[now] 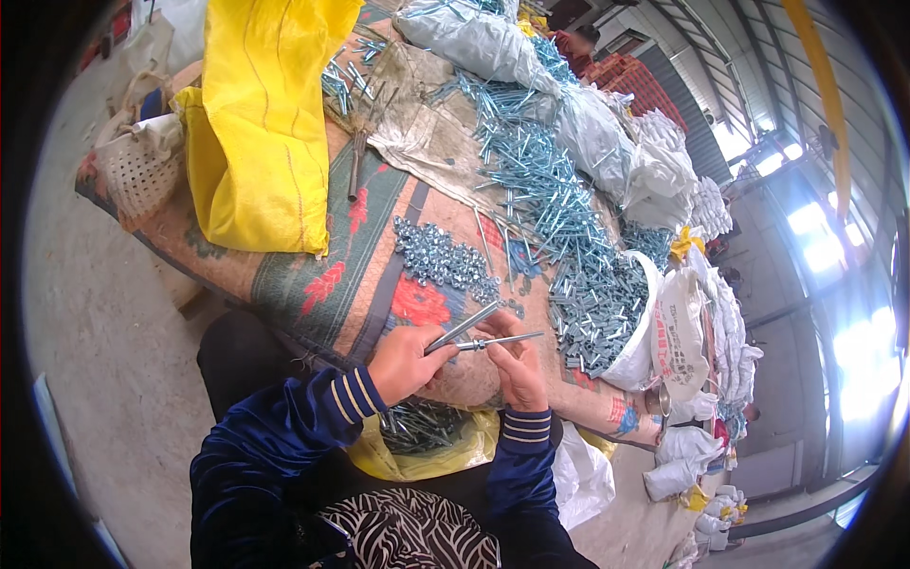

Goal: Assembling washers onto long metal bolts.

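Note:
Two long metal bolts stick out of my left hand (406, 362), whose fingers are closed round their near ends. The upper bolt (466, 325) points up to the right. The lower bolt (517, 338) lies nearly level and carries a nut (478, 344) or collar partway along. My right hand (519, 368) pinches this lower bolt close to the nut, thumb below and fingers above. A heap of small silver nuts (438, 256) lies on the patterned cloth (365, 275) just beyond my hands. Below my wrists, an open yellow bag (445, 462) holds dark metal pieces.
A long pile of bluish bolts (540, 161) spreads over the right of the table. Beside it a white sack (640, 332) spills small grey metal sleeves (592, 303). A tall yellow sack (270, 123) stands at left. White sacks (654, 161) line the far right.

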{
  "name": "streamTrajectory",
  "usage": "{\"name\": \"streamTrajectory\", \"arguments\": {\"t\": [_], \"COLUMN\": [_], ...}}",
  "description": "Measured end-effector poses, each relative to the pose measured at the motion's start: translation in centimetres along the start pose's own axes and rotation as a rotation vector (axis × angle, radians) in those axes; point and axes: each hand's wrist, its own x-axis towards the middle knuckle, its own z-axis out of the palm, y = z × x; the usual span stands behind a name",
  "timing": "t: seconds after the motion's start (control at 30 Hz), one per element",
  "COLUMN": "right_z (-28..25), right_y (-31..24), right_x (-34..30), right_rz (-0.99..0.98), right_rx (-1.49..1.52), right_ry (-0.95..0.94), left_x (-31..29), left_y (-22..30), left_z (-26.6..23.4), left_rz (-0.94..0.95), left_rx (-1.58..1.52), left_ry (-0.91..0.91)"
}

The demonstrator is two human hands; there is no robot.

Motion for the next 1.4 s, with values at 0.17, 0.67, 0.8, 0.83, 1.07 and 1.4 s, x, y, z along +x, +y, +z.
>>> {"name": "streamTrajectory", "arguments": {"t": [0.17,0.67,0.8,0.83,1.07,1.4], "right_z": [-0.6,1.7,0.3,-0.3,-11.9,-16.4], "right_y": [-0.4,0.3,-0.8,-1.1,3.5,7.1], "right_x": [0.4,-1.7,-2.8,-3.4,-0.5,8.4], "right_rz": [0.230,0.059,0.040,-0.012,0.037,-0.086], "right_rx": [-0.159,-0.066,-0.680,-0.718,-0.716,-1.734], "right_ry": [0.186,0.186,-0.132,-0.253,0.350,0.485], "left_x": [0.2,-1.0,0.5,0.7,2.0,1.4], "left_y": [0.1,-0.8,-3.8,-2.3,0.3,-0.5], "left_z": [0.2,0.6,-0.7,-1.4,-0.9,-2.0], "left_rz": [0.014,0.340,0.145,-0.087,-0.473,-0.407], "left_rx": [0.077,0.475,0.033,-0.038,-0.391,-0.391], "left_ry": [0.056,0.113,0.116,0.037,-0.107,-0.001]}}
